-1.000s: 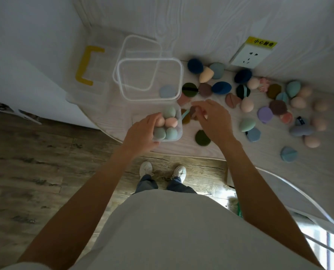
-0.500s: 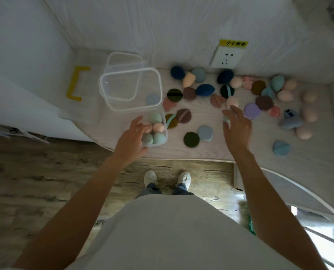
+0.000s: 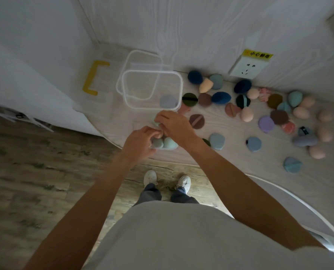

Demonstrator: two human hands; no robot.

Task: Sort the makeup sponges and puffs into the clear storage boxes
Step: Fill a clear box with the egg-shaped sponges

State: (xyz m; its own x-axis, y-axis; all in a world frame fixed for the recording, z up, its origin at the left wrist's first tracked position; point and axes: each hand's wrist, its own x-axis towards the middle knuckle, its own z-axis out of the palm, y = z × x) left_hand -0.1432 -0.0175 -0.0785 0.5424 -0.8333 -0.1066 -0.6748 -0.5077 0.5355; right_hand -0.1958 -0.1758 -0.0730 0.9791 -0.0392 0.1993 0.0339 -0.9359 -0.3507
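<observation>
Pale wood-grain tabletop point(image 3: 230, 164) runs to the wall, where a socket point(image 3: 247, 68) carries a yellow label with characters too small for me to read. Both my hands meet over the small clear box point(image 3: 167, 146) at the near edge: my left hand point(image 3: 140, 142) curls round its left side, my right hand point(image 3: 174, 125) pinches down among the egg sponges inside, though what it holds I cannot tell. Loose sponges and puffs point(image 3: 266, 123) lie to my right, nearer that hand. Just beyond stands the larger clear box point(image 3: 152, 89).

Yellow label point(image 3: 258, 55) above the wall socket point(image 3: 247, 68) reads "小心触电"
</observation>
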